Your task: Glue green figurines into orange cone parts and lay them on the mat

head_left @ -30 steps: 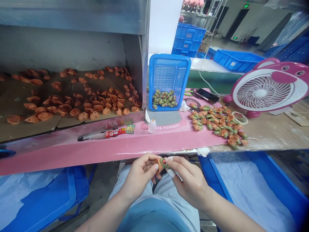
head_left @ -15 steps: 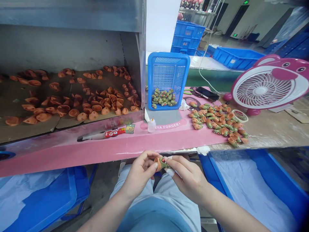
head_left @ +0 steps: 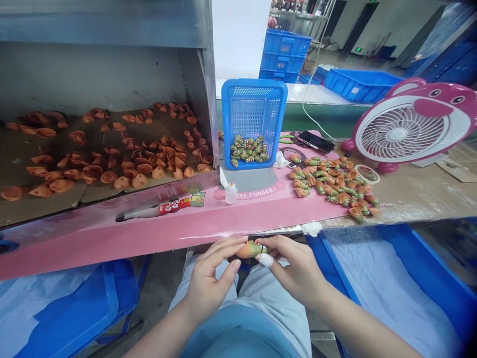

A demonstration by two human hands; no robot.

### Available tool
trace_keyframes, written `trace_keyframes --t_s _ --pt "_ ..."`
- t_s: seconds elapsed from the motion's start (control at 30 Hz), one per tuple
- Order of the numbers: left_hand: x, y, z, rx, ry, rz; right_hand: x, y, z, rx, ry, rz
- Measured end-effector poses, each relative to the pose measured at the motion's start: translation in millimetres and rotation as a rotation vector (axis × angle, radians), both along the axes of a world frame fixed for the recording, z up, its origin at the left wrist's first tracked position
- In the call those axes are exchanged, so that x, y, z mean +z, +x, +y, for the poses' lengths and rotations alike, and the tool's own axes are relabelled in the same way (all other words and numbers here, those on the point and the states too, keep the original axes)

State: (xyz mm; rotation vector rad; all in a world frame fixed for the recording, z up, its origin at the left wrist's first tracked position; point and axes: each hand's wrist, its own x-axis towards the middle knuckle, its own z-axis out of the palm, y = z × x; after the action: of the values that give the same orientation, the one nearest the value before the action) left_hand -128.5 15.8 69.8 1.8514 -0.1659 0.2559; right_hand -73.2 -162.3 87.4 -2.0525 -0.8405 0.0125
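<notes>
While the right hand pinches the green end of a small orange-and-green toy, the left hand lays its fingertips against the orange end, its thumb standing apart. The toy is held in front of the blue basket, off the near edge of the desk. Green pieces lie inside the basket; orange cups lie to its left, similar toys lie heaped to its front right, and a small bottle stands just before it.
</notes>
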Motion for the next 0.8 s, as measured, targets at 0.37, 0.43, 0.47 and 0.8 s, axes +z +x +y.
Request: trace_keyframes --t_s 0.37,0.43,0.47,0.8 --pt "3.3 -2 -15 0.112 0.074 0.047 -1.4 -7 2 -0.062 0.073 0.282" --pt "4.5 -3 -17 0.142 0.083 0.037 -1.0 -8 3 -0.083 0.086 0.309" --pt "4.7 -3 -18 0.154 0.083 0.033 -0.9 -8 4 -0.091 0.095 0.32" --pt "-4.9 3 -19 0.198 0.14 0.013 -4.8 -2 10 -0.115 0.142 0.412"
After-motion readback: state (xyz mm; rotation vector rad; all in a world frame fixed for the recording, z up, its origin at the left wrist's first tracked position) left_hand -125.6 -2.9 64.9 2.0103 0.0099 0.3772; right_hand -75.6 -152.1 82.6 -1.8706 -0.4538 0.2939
